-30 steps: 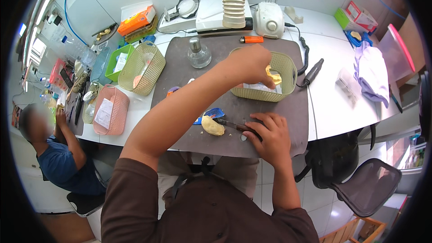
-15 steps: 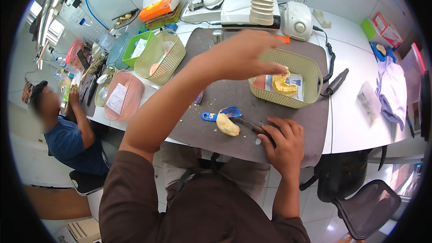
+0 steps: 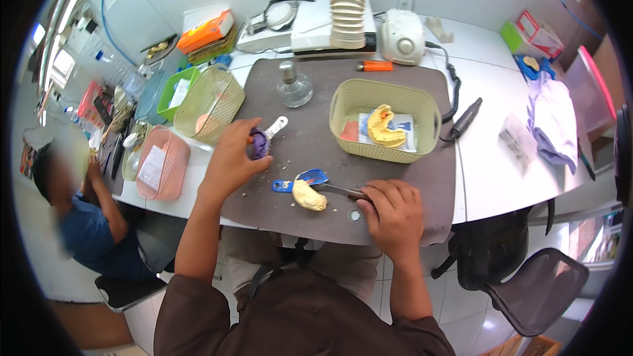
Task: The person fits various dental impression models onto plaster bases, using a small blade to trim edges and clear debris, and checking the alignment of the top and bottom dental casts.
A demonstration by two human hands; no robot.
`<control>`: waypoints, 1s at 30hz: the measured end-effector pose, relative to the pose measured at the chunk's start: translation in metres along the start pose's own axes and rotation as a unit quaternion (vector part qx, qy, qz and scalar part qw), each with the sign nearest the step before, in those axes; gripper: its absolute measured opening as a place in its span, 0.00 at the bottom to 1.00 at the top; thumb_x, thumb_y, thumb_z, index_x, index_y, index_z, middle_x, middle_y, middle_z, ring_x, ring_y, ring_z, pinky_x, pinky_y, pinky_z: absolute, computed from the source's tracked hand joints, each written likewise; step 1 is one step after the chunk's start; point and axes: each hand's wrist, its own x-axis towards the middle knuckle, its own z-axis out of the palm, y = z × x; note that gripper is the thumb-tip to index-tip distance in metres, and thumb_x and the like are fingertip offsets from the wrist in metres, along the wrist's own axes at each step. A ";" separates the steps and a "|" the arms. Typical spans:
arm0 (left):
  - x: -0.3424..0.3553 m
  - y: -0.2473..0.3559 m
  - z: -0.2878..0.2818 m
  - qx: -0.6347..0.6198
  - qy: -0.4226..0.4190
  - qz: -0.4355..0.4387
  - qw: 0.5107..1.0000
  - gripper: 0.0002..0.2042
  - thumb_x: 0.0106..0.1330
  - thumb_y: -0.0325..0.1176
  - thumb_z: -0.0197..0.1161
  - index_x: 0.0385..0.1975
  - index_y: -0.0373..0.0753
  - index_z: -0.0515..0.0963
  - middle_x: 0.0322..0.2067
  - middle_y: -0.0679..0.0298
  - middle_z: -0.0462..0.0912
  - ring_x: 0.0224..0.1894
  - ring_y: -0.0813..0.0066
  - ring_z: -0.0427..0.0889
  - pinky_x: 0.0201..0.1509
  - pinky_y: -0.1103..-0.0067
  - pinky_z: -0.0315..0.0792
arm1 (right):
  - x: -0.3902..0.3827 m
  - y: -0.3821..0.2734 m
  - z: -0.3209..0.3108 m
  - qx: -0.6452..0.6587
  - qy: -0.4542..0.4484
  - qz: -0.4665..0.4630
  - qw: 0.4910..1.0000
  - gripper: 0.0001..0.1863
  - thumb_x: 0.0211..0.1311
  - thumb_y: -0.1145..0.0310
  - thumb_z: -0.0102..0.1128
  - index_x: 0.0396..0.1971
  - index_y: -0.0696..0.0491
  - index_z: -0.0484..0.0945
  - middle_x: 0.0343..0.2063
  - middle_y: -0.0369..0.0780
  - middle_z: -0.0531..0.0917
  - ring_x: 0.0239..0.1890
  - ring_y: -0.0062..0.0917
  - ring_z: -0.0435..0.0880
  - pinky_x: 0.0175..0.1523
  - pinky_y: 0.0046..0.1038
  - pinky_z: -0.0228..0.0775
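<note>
My left hand [image 3: 236, 153] is closed around a dental impression [image 3: 259, 144] of purple material in a white-handled tray, at the left of the dark mat. Under my right hand [image 3: 397, 214] lies a knife [image 3: 344, 191], its handle gripped and its blade pointing left. The blade's tip reaches a blue perforated impression tray [image 3: 311, 177]. Against that tray rests a pale yellow plaster piece [image 3: 308, 196], with crumbs around it. Farther back, a horseshoe-shaped yellow plaster cast [image 3: 384, 128] leans inside a pale green basket [image 3: 343, 143], over a printed packet and something pink.
A glass spirit burner [image 3: 295, 86] and an orange lighter [image 3: 375, 66] stand toward the mat's back. Other baskets [image 3: 163, 161] line the left. A handpiece [image 3: 467, 118] lies right, its coiled cord leading to a white unit [image 3: 403, 36]. A hose [image 3: 348, 3] hangs behind; a co-worker [image 3: 92, 198] sits left.
My left hand has moved from above the green basket leftward to the purple impression and taken hold of it. My right hand stays on the knife. The whole view has shifted slightly.
</note>
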 end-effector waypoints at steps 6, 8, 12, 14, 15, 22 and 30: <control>0.042 0.104 -0.023 -0.035 0.079 0.209 0.974 0.38 0.44 0.32 0.81 0.61 0.36 0.75 0.49 0.56 0.81 0.51 0.63 0.81 0.55 0.72 0.77 | 0.000 0.006 -0.002 -0.007 0.006 0.007 1.000 0.12 0.57 0.64 0.70 0.40 0.49 0.84 0.43 0.32 0.85 0.48 0.29 0.81 0.54 0.35 0.68; 0.065 0.124 -0.011 -0.064 0.038 0.245 0.967 0.38 0.45 0.31 0.81 0.62 0.36 0.74 0.51 0.56 0.81 0.53 0.63 0.81 0.56 0.72 0.77 | 0.001 0.003 -0.001 0.001 0.011 0.005 1.000 0.12 0.56 0.64 0.71 0.39 0.50 0.85 0.42 0.33 0.85 0.47 0.30 0.81 0.54 0.34 0.68; 0.091 0.150 0.022 -0.118 -0.019 0.272 0.955 0.39 0.47 0.31 0.81 0.63 0.36 0.72 0.55 0.54 0.78 0.54 0.61 0.81 0.57 0.70 0.78 | -0.002 0.003 0.000 0.001 0.019 0.009 1.000 0.12 0.56 0.63 0.71 0.39 0.49 0.85 0.41 0.31 0.85 0.47 0.29 0.81 0.53 0.34 0.69; 0.094 0.160 0.029 -0.121 -0.058 0.251 0.959 0.43 0.46 0.29 0.81 0.67 0.37 0.68 0.56 0.54 0.77 0.55 0.59 0.80 0.60 0.69 0.77 | -0.003 0.004 0.002 0.000 0.023 0.007 1.000 0.12 0.56 0.63 0.71 0.39 0.49 0.85 0.41 0.31 0.85 0.47 0.28 0.81 0.53 0.34 0.69; 0.096 0.159 0.036 -0.112 -0.056 0.260 0.957 0.44 0.46 0.29 0.81 0.68 0.37 0.67 0.56 0.54 0.77 0.56 0.59 0.80 0.61 0.69 0.76 | -0.003 0.005 0.002 -0.002 0.022 0.008 1.000 0.12 0.56 0.63 0.71 0.39 0.49 0.85 0.42 0.31 0.85 0.47 0.28 0.81 0.53 0.34 0.69; 0.098 0.155 0.055 -0.138 -0.046 0.318 0.937 0.49 0.47 0.22 0.78 0.74 0.42 0.59 0.56 0.54 0.76 0.58 0.59 0.78 0.63 0.68 0.75 | -0.004 0.008 -0.001 -0.004 0.013 -0.003 1.000 0.12 0.58 0.62 0.69 0.40 0.49 0.84 0.43 0.32 0.84 0.48 0.27 0.80 0.53 0.33 0.68; 0.103 0.144 0.059 -0.132 -0.020 0.353 0.926 0.51 0.47 0.27 0.80 0.74 0.41 0.59 0.59 0.54 0.77 0.61 0.58 0.78 0.67 0.66 0.73 | -0.004 0.010 -0.002 0.004 0.011 -0.012 1.000 0.12 0.59 0.62 0.67 0.41 0.50 0.83 0.43 0.33 0.84 0.49 0.27 0.80 0.53 0.33 0.67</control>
